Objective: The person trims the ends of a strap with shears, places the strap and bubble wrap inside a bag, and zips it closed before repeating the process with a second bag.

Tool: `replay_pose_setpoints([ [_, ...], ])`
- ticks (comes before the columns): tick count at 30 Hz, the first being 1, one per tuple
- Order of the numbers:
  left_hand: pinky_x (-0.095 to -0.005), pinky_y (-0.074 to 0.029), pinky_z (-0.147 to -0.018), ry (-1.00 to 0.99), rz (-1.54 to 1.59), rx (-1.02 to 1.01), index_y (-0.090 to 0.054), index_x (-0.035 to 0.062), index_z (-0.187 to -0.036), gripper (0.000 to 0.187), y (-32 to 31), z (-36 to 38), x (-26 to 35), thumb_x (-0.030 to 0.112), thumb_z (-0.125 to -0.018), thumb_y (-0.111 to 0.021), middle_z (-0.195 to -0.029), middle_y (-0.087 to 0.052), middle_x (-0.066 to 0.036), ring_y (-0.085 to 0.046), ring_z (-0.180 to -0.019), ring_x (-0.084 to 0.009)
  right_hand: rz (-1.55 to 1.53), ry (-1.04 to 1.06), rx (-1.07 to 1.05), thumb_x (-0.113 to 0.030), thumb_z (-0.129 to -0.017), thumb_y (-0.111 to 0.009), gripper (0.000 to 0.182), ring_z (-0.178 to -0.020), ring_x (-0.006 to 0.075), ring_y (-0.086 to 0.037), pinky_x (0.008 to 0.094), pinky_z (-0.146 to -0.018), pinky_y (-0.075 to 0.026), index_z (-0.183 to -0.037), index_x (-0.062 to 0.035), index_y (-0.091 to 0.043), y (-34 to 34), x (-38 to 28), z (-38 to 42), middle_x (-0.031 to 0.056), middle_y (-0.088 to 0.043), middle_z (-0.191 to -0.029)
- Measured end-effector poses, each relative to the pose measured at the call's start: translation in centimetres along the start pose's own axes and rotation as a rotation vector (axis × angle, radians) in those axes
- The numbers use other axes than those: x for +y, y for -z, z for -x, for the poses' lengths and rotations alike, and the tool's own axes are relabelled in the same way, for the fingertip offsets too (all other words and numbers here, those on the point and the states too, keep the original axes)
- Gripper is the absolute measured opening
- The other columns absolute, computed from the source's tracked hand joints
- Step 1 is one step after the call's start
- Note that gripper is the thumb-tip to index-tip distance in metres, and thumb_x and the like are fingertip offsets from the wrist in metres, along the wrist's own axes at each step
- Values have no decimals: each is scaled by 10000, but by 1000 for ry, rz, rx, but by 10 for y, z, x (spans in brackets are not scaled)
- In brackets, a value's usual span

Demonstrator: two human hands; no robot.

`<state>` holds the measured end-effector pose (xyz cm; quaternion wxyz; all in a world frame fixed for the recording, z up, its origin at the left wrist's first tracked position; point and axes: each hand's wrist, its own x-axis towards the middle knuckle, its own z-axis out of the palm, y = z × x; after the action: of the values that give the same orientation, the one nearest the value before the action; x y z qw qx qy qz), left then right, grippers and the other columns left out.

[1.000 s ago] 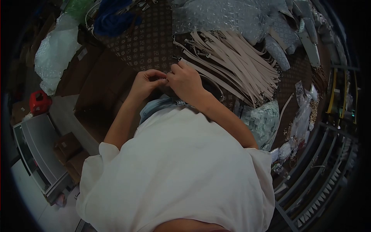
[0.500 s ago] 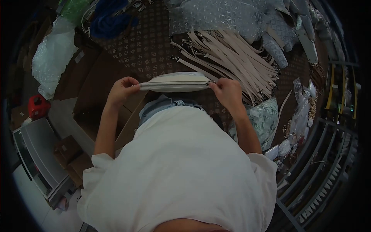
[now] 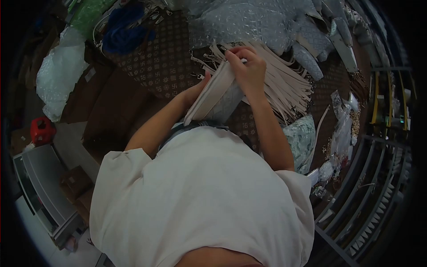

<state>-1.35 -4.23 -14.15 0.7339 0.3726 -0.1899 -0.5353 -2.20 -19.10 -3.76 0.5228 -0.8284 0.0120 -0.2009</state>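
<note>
A pale bag (image 3: 215, 95) with a zip along its top edge is tilted up in front of my body, its lower end by my waist. My right hand (image 3: 250, 69) is closed at the bag's upper end, with the fingers pinched near the end of the zip. My left hand (image 3: 197, 89) is at the bag's left side; its thumb shows, while the other fingers are hidden behind the bag. Just beyond the bag lies a pile of long beige straps (image 3: 287, 91) with metal clips.
Bubble wrap (image 3: 235, 24) and pale quilted pieces (image 3: 307, 60) lie across the patterned tabletop (image 3: 167, 58). A blue cloth bundle (image 3: 124, 38) sits at far left. An open cardboard box (image 3: 111, 115) stands left, a dark metal rack (image 3: 369, 187) right.
The bag has swung from level to steeply tilted, its right end raised. My right hand has moved up and left; my left hand has shifted right, partly behind the bag.
</note>
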Motion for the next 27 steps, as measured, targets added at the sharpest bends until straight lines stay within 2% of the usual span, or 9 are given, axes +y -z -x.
replay_pose_setpoints([
  [2,-330,-442,-897,-99,359,42,-307,55,-1316,814,-2,-22,-8,668,-781,-322,-1222,-458,-117,-507,-1070,-224,108,165,9,-186,-733,-646,200,-610,203,-580,289,-589,-464,-689,8,-627,-9,-6,-13,86,-620,-806],
  [6,-335,-456,-881,-174,395,75,-323,55,-1305,753,-6,-37,4,621,-808,-339,-1215,-462,-119,-516,-1058,-230,81,214,-148,-267,-741,-660,282,-696,276,-596,324,-643,-478,-787,11,-633,-11,-12,-35,153,-606,-899],
  [8,-339,-465,-870,-237,433,119,-333,54,-1297,713,-8,-36,11,590,-827,-350,-1210,-465,-120,-521,-1051,-235,348,570,94,-311,-776,-634,399,-914,359,-556,388,-760,-464,-1008,7,-575,8,-28,-48,252,-522,-1066],
  [10,-342,-474,-859,-288,481,171,-343,54,-1290,673,-12,-29,13,559,-846,-361,-1206,-468,-122,-527,-1043,-239,338,679,235,-418,-840,-510,560,-1163,441,-358,472,-951,-316,-1212,-8,-424,41,-70,-54,313,-361,-1241],
  [15,-350,-478,-855,-294,528,223,-353,53,-1282,630,9,-22,5,521,-861,-370,-1203,-469,-124,-530,-1039,-244,331,818,435,-522,-863,-360,656,-1268,426,-189,507,-1030,-122,-1303,-38,-314,21,-69,-27,291,-254,-1334],
  [17,-355,-477,-856,-281,533,231,-356,53,-1280,615,11,-18,-5,507,-866,-372,-1203,-470,-126,-531,-1038,-246,1107,125,-851,-597,-843,-272,752,-1287,432,-121,522,-1031,-31,-1331,-26,-261,-23,-65,-1,279,-206,-1365],
  [19,-359,-477,-857,-313,547,251,-359,53,-1277,599,11,-19,-14,493,-870,-374,-1203,-470,-127,-531,-1038,-248,745,494,-241,-583,-843,-306,759,-1281,428,-150,528,-1021,-85,-1325,1,-261,-60,25,29,273,-215,-1364],
  [23,-369,-476,-859,-280,552,340,-366,53,-1272,569,20,11,-35,464,-879,-379,-1203,-470,-130,-531,-1037,-251,644,476,-273,-497,-860,-395,700,-1247,442,-218,504,-1008,-163,-1300,36,-282,-64,13,26,288,-239,-1344],
  [27,-375,-475,-860,-311,533,391,-370,52,-1269,546,34,51,-31,442,-886,-383,-1203,-470,-132,-531,-1036,-254,150,363,-189,-314,-863,-496,576,-1158,457,-330,467,-959,-269,-1266,56,-316,-67,18,20,323,-288,-1287],
])
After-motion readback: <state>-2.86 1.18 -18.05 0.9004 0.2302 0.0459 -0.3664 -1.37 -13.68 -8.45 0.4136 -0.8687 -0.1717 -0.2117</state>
